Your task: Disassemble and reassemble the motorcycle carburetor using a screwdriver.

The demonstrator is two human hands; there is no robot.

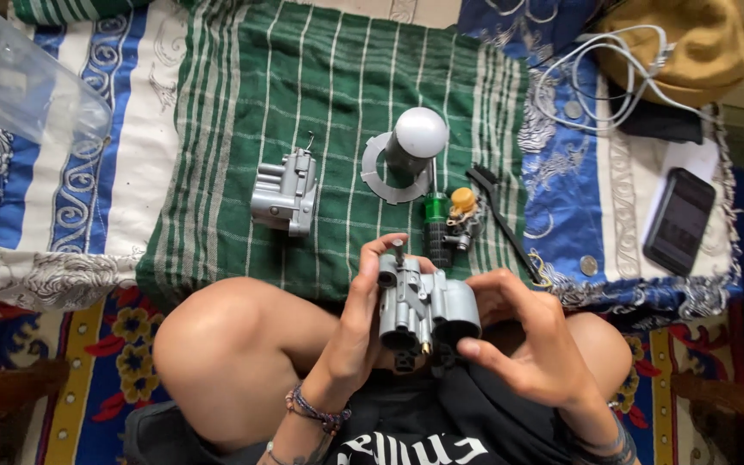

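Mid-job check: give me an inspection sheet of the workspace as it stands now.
Surface: green checked cloth over patterned blue bedding.
Job's things: grey metal pump body held over the lap; second grey casting lying on the cloth.
Clutter: white domed part, green and yellow fitting, black brush, phone, coins.
Grippers: left hand and right hand both grip the pump body.
Cables: white cable coiled.
Surroundings: clear plastic tub, mustard cloth item.
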